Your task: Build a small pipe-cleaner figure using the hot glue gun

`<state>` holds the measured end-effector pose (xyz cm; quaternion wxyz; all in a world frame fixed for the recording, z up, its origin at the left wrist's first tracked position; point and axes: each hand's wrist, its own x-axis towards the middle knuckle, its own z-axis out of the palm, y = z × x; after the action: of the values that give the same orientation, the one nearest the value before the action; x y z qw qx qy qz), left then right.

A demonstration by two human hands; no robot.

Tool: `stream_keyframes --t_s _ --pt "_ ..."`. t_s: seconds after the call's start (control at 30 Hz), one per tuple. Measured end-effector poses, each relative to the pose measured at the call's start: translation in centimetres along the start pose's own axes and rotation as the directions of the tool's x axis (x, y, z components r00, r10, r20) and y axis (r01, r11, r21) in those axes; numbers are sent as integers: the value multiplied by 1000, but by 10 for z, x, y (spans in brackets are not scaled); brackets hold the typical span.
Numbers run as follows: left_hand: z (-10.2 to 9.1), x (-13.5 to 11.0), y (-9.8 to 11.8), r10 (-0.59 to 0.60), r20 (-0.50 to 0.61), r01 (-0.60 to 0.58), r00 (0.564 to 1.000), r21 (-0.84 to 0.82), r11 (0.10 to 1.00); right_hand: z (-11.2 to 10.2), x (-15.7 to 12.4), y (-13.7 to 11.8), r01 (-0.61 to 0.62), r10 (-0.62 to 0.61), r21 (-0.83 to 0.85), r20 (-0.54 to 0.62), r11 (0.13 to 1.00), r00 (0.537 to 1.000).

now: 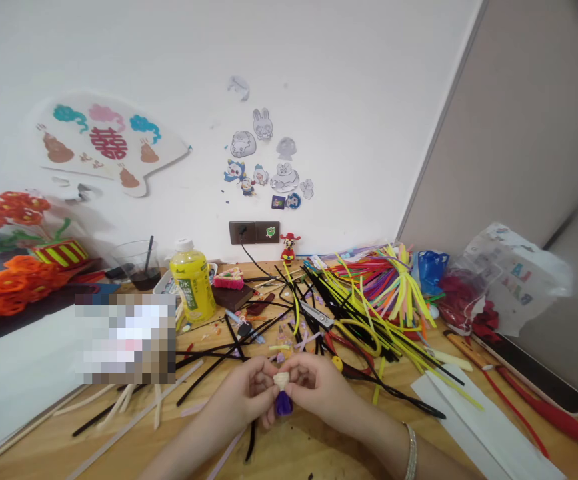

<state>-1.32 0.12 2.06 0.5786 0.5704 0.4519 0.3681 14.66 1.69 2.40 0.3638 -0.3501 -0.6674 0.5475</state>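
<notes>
Both my hands meet low in the middle of the view, over the wooden table (299, 453). My left hand (241, 397) and my right hand (321, 387) pinch a small cream and purple pipe-cleaner piece (282, 392) between their fingertips. The cream part sits on top, the purple part hangs below. Fingers of both hands are curled closed round it. A bracelet (411, 450) shows on my right wrist. Loose black pipe cleaners (229, 347) lie just beyond my hands.
A heap of coloured pipe cleaners (373, 293) fills the right middle, with scissors (319, 315) beside it. A yellow drink bottle (192, 280), a clear cup (133, 263), orange paper flowers (13, 280) and a plastic bag (509, 280) stand around. White paper strips (479, 420) lie at right.
</notes>
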Motion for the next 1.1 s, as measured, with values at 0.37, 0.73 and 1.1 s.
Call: stream_keyframes --t_s 0.37,0.73,1.1 --pt "9 -2 -2 1 -104 2 995 26 1000 2 1 4 11 -11 -19 -11 1000 1000" --pt "4 -6 16 -44 -37 42 998 -66 997 -4 -1 2 87 -87 -32 24 996 996" --pt "3 -7 19 -95 73 100 993 -57 993 -6 -2 -1 61 -56 -46 113 997 992"
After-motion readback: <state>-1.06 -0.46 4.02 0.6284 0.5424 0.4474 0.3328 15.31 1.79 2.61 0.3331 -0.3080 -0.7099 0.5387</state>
